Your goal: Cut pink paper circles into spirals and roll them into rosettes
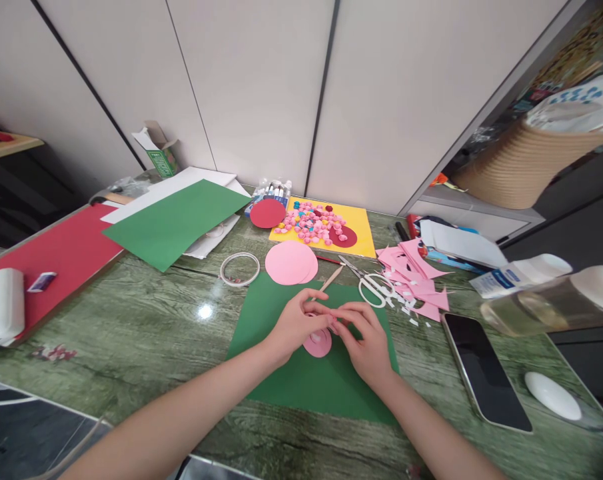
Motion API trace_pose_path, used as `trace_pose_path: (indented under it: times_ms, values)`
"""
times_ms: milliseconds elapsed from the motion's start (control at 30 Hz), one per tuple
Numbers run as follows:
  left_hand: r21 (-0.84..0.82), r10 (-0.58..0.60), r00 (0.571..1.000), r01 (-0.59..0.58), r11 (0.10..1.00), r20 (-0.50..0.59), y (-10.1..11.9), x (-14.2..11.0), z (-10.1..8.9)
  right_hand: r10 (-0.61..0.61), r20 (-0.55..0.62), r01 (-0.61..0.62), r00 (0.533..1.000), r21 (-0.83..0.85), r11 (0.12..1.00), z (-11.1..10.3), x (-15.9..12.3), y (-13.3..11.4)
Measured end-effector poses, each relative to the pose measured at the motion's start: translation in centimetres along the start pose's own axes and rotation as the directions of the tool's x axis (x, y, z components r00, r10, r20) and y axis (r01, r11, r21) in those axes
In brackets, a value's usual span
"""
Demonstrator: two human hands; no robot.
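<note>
My left hand (301, 323) and my right hand (366, 341) meet above a green sheet (321, 393), both closed in a pinch. Between the fingertips is the edge of a pink paper spiral (318, 345); its round, curled part hangs just below the fingers. My fingers hide the pinched bit. Beyond my left hand lie pink paper circles (288, 262) and a thin pointed wooden stick (331, 279). White-handled scissors (376, 290) rest beyond my right hand.
Many small pink paper rolls (314, 225) cover a yellow sheet (361, 230). Pink scraps (416, 273) lie to the right, near a phone (486, 373), a mouse (552, 395) and a bottle (536, 307). A tape roll (240, 269) and another green sheet (176, 220) are leftward.
</note>
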State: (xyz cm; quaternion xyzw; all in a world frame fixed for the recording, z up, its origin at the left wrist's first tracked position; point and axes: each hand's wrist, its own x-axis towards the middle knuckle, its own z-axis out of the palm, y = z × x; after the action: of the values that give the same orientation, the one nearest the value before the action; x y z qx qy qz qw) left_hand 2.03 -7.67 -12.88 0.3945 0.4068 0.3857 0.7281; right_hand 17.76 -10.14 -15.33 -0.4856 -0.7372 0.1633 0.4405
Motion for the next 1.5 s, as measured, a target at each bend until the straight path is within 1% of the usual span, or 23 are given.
trace_pose_path:
  times_ms: [100,267,533,800,933,1000,1100,1167,1267,1333,1500]
  values:
    - [0.015,0.006,1.000,-0.006,1.000,0.002,0.0,0.2,-0.2,-0.023,0.035,0.023,0.999,0.008,1.000,0.1,-0.1,0.3]
    - [0.130,-0.004,1.000,0.006,0.992,-0.014,0.2,0.2,0.0,-0.043,0.062,0.042,0.997,0.029,0.999,0.3,-0.1,0.3]
    - [0.156,0.003,1.000,-0.001,0.988,-0.016,0.6,-0.1,0.4,0.023,0.053,-0.025,0.998,0.026,0.999,0.2,0.0,0.1]
    - [0.176,0.047,0.998,-0.053,0.983,0.040,-0.2,0.0,0.2,0.056,0.044,-0.058,0.997,0.036,0.998,0.2,0.1,0.1]
    - [0.178,0.071,0.997,-0.076,0.981,0.034,-0.4,0.1,0.2,0.072,0.055,-0.075,0.996,0.043,0.996,0.2,0.1,0.1]
    - [0.177,0.064,0.998,-0.065,0.982,0.008,-0.2,0.1,0.3,0.065,0.063,-0.068,0.996,0.039,0.997,0.2,0.1,-0.1]
    - [0.183,0.049,0.998,-0.043,0.982,-0.031,0.3,0.0,0.4,0.017,0.080,-0.020,0.997,0.036,0.999,0.1,0.1,-0.2]
    - [0.182,0.047,0.998,-0.041,0.983,-0.032,0.6,-0.1,0.5,-0.017,0.100,0.014,0.995,0.033,0.999,0.1,0.1,-0.1]
    - [0.178,0.050,0.998,-0.045,0.983,-0.024,0.7,-0.2,0.7,-0.037,0.121,0.035,0.992,0.022,0.999,0.2,-0.1,0.1]
    - [0.178,0.051,0.999,-0.048,0.983,-0.016,0.6,-0.2,0.7,-0.041,0.096,0.040,0.995,0.012,0.999,0.3,-0.2,0.3]
    - [0.206,0.064,0.998,-0.061,0.977,-0.005,0.2,0.0,0.5,-0.053,-0.023,0.053,0.998,-0.010,0.999,0.2,-0.2,0.3]
